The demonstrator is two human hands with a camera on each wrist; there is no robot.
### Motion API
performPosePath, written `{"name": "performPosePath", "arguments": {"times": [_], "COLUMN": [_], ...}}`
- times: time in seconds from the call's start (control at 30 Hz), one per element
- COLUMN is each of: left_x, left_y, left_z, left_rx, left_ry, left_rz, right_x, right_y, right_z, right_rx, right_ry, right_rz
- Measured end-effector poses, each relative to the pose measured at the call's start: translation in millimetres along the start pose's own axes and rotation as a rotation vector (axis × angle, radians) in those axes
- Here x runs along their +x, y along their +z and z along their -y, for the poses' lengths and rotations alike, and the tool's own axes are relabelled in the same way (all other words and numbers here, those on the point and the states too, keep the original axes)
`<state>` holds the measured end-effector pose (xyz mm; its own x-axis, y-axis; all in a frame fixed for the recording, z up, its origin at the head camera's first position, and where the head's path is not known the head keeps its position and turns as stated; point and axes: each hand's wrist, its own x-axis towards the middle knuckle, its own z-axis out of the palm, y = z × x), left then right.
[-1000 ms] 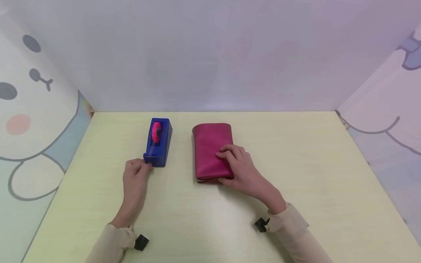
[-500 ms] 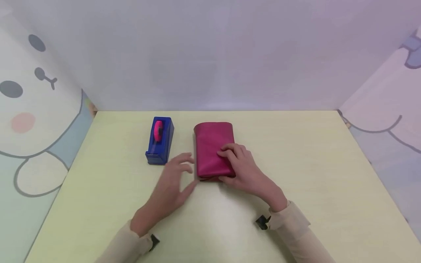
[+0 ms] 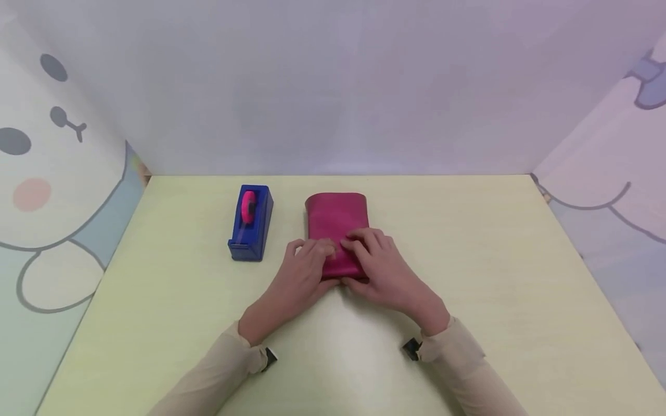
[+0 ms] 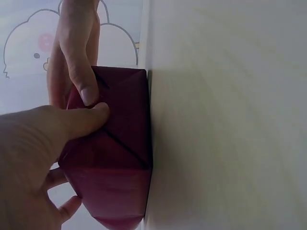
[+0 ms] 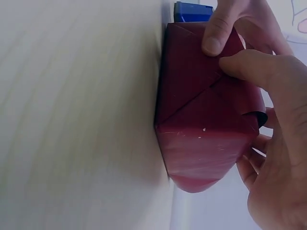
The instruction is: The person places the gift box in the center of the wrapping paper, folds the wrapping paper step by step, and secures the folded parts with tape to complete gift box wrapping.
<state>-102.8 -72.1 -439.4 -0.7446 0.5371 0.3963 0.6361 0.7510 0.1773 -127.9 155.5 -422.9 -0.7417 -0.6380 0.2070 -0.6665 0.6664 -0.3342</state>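
A box wrapped in dark pink paper (image 3: 337,216) lies on the table between both hands. My left hand (image 3: 298,276) holds its near left corner, fingers bent over the top and thumb on the near end. From the other side my right hand (image 3: 391,276) grips the near right part in the same way. Seen from the left wrist, the two thumb tips press close together on the folded end of the wrapping (image 4: 125,115), where slanting fold lines show. In the right wrist view a loose paper edge (image 5: 256,115) curls up near the right hand's fingers.
A blue tape dispenser (image 3: 253,237) with a bright pink roll core (image 3: 248,207) stands left of the box on the pale table (image 3: 468,231). A plain wall (image 3: 333,86) rises behind the table, and cartoon-printed panels (image 3: 52,190) flank it.
My left hand has left the front of the tape dispenser and moved right to the box's near end, where it now grips beside the right hand. The right hand has stayed on the box.
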Motion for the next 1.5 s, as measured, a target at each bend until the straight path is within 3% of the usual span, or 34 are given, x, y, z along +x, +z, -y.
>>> {"name": "performPosePath", "arguments": {"times": [0.1, 0.2, 0.33, 0.43, 0.57, 0.77, 0.97, 1.1, 1.2, 1.3, 1.4, 1.5], "left_x": [0.6, 0.6, 1.5, 2.4, 2.8, 2.0, 3.7, 5.5, 5.8, 5.5, 5.0, 5.1], "left_y": [-0.4, -0.1, -0.1, -0.7, -1.8, -2.8, -1.9, -1.2, -0.9, -0.5, -0.1, 0.5], "left_z": [0.4, 0.2, -0.1, -0.1, 0.8, 2.6, 0.1, -2.4, -2.5, -1.8, -1.2, -0.8], "left_rx": [-0.025, -0.059, -0.086, -0.091, -0.084, -0.121, -0.172, -0.223, -0.246, -0.248, -0.253, -0.265], "left_ry": [-0.005, -0.017, -0.031, -0.034, -0.032, -0.037, -0.036, -0.065, -0.093, -0.096, -0.094, -0.087], "left_rz": [-0.003, 0.009, 0.018, 0.018, 0.012, 0.014, 0.04, 0.046, 0.049, 0.059, 0.061, 0.059], "right_x": [-0.2, 0.2, 2.5, 5.5, 9.1, 9.3, -3.7, -17.0, -27.8, -37.8, -44.4, -46.0], "right_y": [-3, -9, -15, -14, -6, -6, -14, -15, -20, -24, -21, -10], "right_z": [0, -1, 7, 15, 22, 24, 24, 22, 18, 14, 16, 19], "right_rx": [0.058, 0.226, 0.497, 0.605, 0.618, 0.543, 0.477, 0.496, 0.543, 0.589, 0.572, 0.552], "right_ry": [0.017, 0.061, 0.118, 0.136, 0.128, 0.041, 0.03, 0.002, -0.044, -0.074, -0.025, 0.052], "right_rz": [0.013, 0.012, -0.068, -0.144, -0.244, -0.419, -0.534, -0.602, -0.512, -0.236, 0.029, 0.131]}}
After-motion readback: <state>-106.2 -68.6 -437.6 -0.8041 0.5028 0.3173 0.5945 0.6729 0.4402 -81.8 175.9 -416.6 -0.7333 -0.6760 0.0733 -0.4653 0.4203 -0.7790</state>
